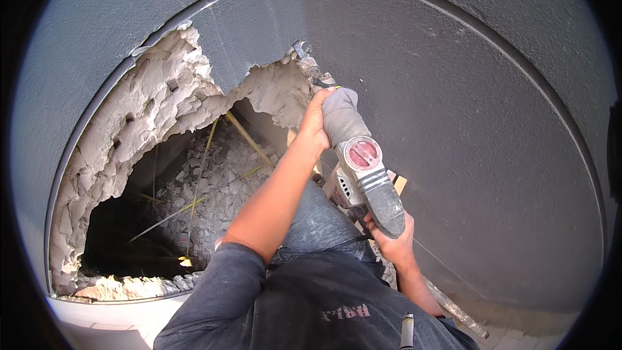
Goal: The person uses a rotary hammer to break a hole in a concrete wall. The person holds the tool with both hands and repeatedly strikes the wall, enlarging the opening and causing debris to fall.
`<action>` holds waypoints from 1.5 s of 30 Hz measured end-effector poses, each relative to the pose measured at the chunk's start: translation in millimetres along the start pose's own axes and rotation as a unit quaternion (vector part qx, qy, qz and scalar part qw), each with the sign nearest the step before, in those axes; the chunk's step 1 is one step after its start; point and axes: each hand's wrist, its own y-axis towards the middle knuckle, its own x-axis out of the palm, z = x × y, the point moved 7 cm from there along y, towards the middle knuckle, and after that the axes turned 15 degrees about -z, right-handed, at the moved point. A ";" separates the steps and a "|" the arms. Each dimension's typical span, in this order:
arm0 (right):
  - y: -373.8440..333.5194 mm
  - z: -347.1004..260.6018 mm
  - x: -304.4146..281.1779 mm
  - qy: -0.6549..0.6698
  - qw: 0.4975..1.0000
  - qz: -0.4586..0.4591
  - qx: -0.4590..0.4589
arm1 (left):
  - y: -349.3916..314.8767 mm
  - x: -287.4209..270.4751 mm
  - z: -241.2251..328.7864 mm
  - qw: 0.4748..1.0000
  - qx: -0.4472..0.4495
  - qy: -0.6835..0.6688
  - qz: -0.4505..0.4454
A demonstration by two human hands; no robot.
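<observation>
A dusty demolition hammer point(369, 185) lies slanted across the view, its chisel end point(308, 61) up against the grey wall at the broken edge. My left hand point(315, 120) is wrapped round the grey front part of the tool, just behind the chisel holder. Lower down, my right hand point(394, 238) grips the rear handle, its fingers partly hidden behind the housing. Pale, rough material point(278, 91) shows where the wall's grey skin is chipped away beside the chisel.
A large jagged opening point(116, 233) in the wall takes up the left side, with rubble point(223, 168) and yellow strips inside. A curved groove point(466, 19) rings the wall section. A dusty pole point(457, 311) lies at the lower right.
</observation>
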 end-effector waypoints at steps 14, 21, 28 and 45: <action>-71.3 82.9 -29.7 -0.067 0.995 -0.029 0.067 | -46.1 -39.8 -90.0 0.995 -0.021 -0.079 0.061; -41.5 4.0 12.1 0.004 0.999 -0.025 0.035 | -64.9 -7.1 -23.6 0.996 -0.030 -0.017 0.078; -258.0 -23.9 79.3 -0.019 0.997 0.026 0.070 | -263.8 58.0 -208.8 0.991 -0.130 0.030 0.020; -556.3 -90.4 818.8 -0.215 0.785 -0.565 -0.132 | -1078.3 -229.4 -153.6 0.866 0.264 -0.395 0.157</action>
